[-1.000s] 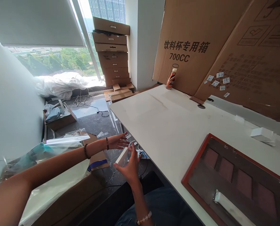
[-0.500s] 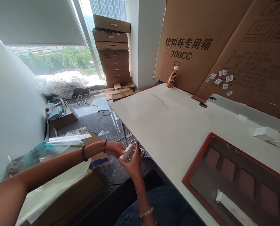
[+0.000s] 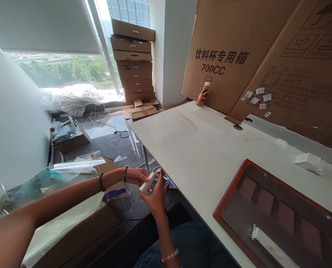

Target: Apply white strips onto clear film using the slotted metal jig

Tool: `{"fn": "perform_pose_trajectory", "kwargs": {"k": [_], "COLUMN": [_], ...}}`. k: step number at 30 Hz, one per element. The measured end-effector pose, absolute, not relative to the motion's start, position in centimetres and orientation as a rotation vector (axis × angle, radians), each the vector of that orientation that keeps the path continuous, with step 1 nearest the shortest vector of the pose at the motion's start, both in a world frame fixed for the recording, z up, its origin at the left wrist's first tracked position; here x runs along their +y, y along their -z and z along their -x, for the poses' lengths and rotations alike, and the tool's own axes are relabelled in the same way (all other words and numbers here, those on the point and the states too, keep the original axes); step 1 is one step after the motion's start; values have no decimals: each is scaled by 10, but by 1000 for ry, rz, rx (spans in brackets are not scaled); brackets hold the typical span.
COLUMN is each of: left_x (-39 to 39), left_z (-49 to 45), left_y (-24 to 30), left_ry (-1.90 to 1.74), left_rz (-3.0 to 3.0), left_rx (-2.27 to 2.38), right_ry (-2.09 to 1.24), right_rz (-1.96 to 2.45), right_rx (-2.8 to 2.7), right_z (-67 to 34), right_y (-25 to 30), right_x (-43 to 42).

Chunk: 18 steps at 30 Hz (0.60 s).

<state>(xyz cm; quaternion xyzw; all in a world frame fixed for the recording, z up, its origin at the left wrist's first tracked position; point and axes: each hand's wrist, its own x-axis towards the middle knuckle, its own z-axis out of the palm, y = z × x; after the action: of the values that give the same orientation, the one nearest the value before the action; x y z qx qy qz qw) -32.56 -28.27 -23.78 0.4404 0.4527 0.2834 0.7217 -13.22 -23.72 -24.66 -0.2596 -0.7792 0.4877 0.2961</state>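
A small, narrow white box (image 3: 147, 183) is tilted between my two hands, just off the table's left edge and above the floor. My left hand (image 3: 137, 175) grips its far-left side, the thumb lying on top. From the near side my right hand (image 3: 157, 194) holds it, with the thumb by the lower end and the fingers around the upper end. What the box holds, if anything, cannot be seen. On the white table (image 3: 177, 145) to the right lies a dark red-framed tray (image 3: 245, 178) with several reddish-brown rectangles and a long white bar (image 3: 271, 245).
A bottle (image 3: 202, 95) stands at the table's far corner before a large cardboard sheet (image 3: 221, 33). White blocks (image 3: 308, 162) lie at the table's right. Left of me is a carton with clear plastic (image 3: 79, 167). Stacked brown boxes (image 3: 134, 63) stand by the window.
The view has shifted slightly. Both hands keep hold of the white box in nearly the same place, with only a slight shift of the fingers.
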Motion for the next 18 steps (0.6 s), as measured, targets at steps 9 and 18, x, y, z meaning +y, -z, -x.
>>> {"fn": "perform_pose_trajectory", "kwargs": {"k": [9,18], "left_x": [-265,-289], "left_z": [331,323], "left_y": [238,225], "left_ry": [-710,-594], "left_rz": [-822,-968], "left_rx": [1112,1036], "right_ry": [-1300,-1294], "right_rz": [619,597], "right_rx": [-2047,-2037], "right_z": [125,122], "right_y": [242,237], "right_x": [-244,-242]}}
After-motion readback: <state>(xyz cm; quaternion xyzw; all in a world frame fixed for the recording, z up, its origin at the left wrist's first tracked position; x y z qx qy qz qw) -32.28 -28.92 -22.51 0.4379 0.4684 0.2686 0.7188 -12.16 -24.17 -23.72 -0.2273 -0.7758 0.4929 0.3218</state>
